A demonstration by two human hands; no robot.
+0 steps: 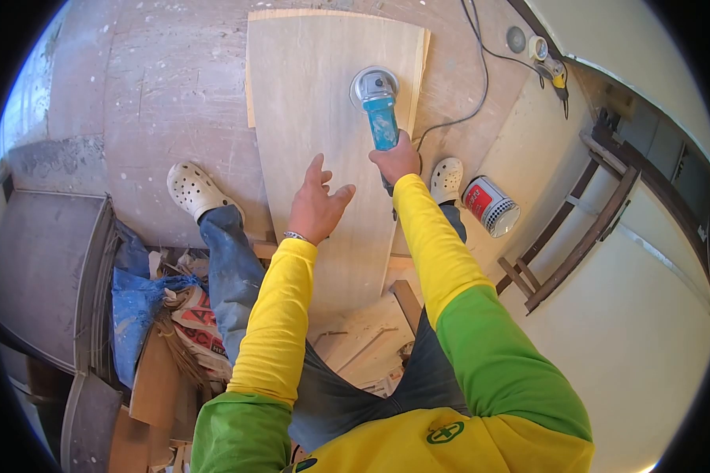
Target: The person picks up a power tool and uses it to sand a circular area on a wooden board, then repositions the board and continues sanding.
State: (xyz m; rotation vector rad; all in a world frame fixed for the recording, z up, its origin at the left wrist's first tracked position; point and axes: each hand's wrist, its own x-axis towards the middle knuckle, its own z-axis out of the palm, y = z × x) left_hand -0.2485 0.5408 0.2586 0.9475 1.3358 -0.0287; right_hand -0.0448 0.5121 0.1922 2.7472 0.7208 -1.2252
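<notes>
My right hand (398,162) grips the rear handle of a teal angle grinder (382,122). The grinder's round disc lies over the upper right part of a pale plywood sheet (315,94), near its right edge. Above the sheet's middle hangs my left hand (317,206), fingers apart and holding nothing. A second board's edge shows from under the plywood on the left and right. The grinder's rear end is hidden by my right hand.
A paint can (491,206) lies by my right shoe (447,180). A black cord (483,79) runs up the right side, near a tape roll (537,48) and a yellow tool (558,75). Blue sheeting (138,303) and scraps lie left; a wooden frame (584,229) stands right.
</notes>
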